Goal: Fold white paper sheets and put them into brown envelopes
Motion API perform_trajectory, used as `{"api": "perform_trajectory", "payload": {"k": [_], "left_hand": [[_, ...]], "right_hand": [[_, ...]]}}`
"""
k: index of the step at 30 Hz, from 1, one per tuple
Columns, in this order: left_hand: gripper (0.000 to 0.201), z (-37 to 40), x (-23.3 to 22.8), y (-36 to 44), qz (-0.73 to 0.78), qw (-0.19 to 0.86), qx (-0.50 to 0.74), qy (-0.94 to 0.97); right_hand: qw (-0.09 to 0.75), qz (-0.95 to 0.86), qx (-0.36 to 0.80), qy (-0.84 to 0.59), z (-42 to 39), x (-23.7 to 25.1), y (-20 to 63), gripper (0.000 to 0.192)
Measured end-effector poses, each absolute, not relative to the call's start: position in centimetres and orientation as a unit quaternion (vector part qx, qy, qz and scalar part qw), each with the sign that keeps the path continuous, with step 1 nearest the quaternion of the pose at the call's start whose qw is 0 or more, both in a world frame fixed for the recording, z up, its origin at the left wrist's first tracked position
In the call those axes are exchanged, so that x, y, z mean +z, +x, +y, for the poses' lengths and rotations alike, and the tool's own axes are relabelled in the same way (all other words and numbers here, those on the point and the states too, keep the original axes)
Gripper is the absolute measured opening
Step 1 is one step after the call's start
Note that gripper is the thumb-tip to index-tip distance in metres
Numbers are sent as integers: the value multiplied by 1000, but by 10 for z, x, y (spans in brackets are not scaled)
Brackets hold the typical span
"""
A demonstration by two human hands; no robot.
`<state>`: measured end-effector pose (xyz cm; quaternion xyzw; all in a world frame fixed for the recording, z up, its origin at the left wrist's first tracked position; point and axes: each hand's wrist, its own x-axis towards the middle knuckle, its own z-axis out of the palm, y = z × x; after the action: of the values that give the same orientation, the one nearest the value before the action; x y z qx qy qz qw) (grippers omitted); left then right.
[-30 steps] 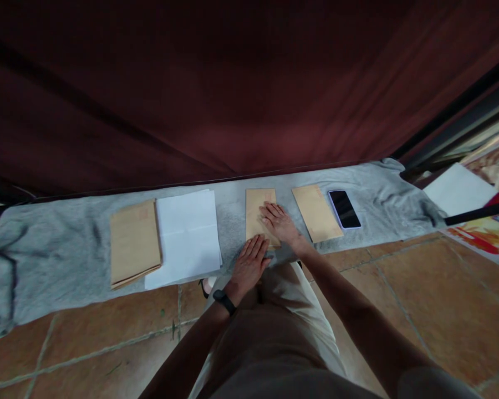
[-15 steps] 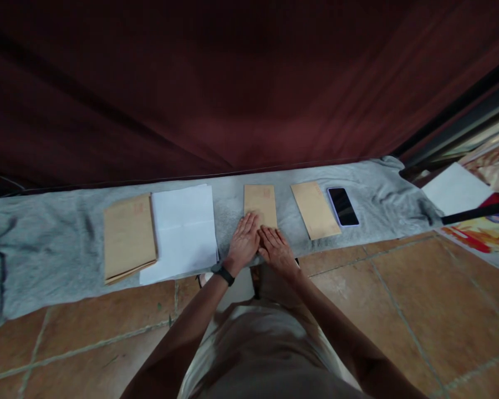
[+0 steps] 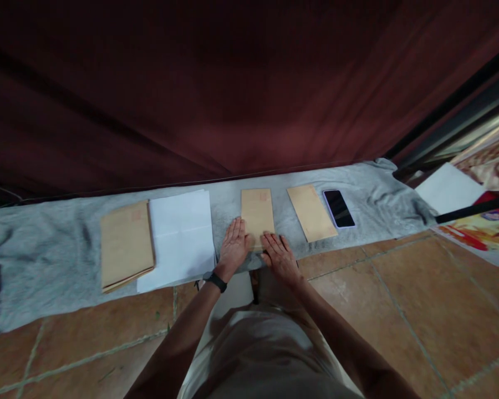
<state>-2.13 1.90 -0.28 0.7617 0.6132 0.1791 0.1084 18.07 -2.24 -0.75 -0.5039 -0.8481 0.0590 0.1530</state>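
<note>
A brown paper envelope point(image 3: 256, 213) lies flat in front of me on the grey cloth point(image 3: 228, 202). My left hand point(image 3: 234, 244) rests at its lower left edge, fingers stretched out, with a dark band on the wrist. At the lower right corner, my right hand point(image 3: 279, 254) lies with its fingers extended, the tips touching the envelope. Neither hand grips anything. A second envelope point(image 3: 311, 213) lies slightly turned to the right. On the left are a stack of brown envelopes point(image 3: 127, 244) and, beside it, white paper sheets point(image 3: 182, 235).
A phone point(image 3: 339, 209) in a light purple case lies right of the second envelope. Behind the cloth-covered surface hangs a dark red curtain point(image 3: 249, 122). At the far right are a white sheet point(image 3: 449, 187), a dark bar point(image 3: 476, 209) and a colourful printed sheet point(image 3: 482, 233). Tiled floor point(image 3: 357, 299) lies below.
My left hand has slid left off the envelope's middle to its left edge. My right hand has moved slightly down. The hands are now farther apart, and the view has shifted a little.
</note>
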Motion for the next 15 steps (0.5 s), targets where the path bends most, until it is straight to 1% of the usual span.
{"api": "perform_trajectory", "payload": {"k": [4,7,10,12,15], "left_hand": [[48,9,-1,-22,623,167,257,720],[46,13,5,-18,666,242,306,636],[53,23,9,-15,707,306,312,556],[58,30,9,-16,719,324,309,531],[58,37,4,-19,723,348,323,502]], "right_hand": [[148,-829,47,-538,-27,-7,188,56],[147,-823,41,-547,-28,-9,190,54],[155,-814,42,-558,-25,-12,189,51],[161,-809,48,-564,-22,-12,190,48],[170,-804,60,-566,-17,-9,195,47]]}}
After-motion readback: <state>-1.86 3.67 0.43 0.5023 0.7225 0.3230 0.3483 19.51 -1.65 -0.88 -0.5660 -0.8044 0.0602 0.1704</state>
